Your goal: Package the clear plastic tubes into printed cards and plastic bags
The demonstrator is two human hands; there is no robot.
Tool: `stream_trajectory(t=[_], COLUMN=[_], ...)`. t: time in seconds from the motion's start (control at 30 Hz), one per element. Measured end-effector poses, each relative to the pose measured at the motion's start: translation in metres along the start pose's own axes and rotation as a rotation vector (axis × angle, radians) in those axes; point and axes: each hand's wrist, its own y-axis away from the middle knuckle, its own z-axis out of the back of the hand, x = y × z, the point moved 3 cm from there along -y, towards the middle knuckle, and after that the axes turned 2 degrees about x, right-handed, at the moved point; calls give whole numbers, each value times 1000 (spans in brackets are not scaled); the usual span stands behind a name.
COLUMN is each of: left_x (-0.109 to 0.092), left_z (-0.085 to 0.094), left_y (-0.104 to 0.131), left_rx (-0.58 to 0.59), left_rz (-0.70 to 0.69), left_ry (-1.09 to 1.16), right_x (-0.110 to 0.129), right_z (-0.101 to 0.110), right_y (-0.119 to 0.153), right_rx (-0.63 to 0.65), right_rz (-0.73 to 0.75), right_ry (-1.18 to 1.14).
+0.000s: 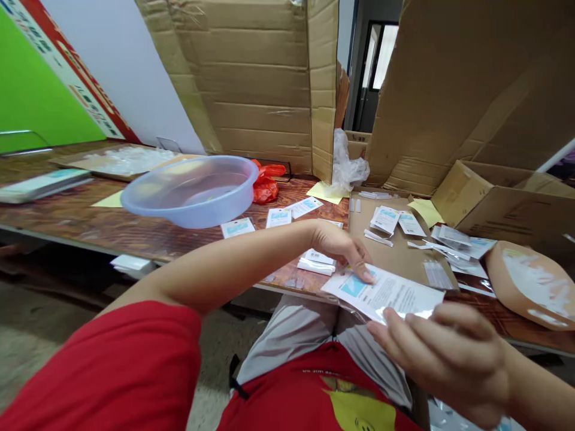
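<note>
A film-sleeved printed card is held at the near edge of the cardboard sheet on the worktop. The left hand pinches one end, thumb on the printed face; the right hand, fingers half curled, grips near the other. The step in hand looks like handling the sleeve; the next move seems to call for steady support from both hands. Left of the sheet sits a translucent blue basin.
</note>
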Motion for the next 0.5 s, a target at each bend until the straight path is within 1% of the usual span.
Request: stream_trajectory(t=[0.03,0.07,0.1,0.13,0.17,0.2,0.23,0.3,0.33,0.37,0.4,0.43,0.5], left_x=[2,5,7,7,7,6,5,5,6,7,8,10,13], left_z=[-1,-4,-6,-6,-5,-3,-2,1,2,2,2,2,0], left_y=[-2,-3,-2,-2,-1,0,1,3,3,4,4,4,3], left_rx=[81,201,303,318,292,243,185,82,37,-2,-35,-63,-116], left_rz=[48,111,165,172,163,151,145,149,150,151,149,145,120], left_ry=[-35,-86,-143,-176,-202,-219,-229,-239,-251,-267,-280,-292,-315], right_x=[7,11,13,13,11,7,0,-17,-26,-34,-41,-46,-52], right_z=[-2,-5,-7,-10,-12,-13,-12,-12,-15,-20,-29,-39,-58], right_y=[1,4,8,12,16,20,23,31,36,41,44,47,51], right_rx=[13,33,65,110,146,151,125,20,-28,-42,-13,31,74], right_rz=[121,203,244,235,169,53,-111,-515,-722,-902,-1051,-1174,-1355], right_ry=[74,118,135,141,140,142,147,107,22,-121,-310,-517,-866])
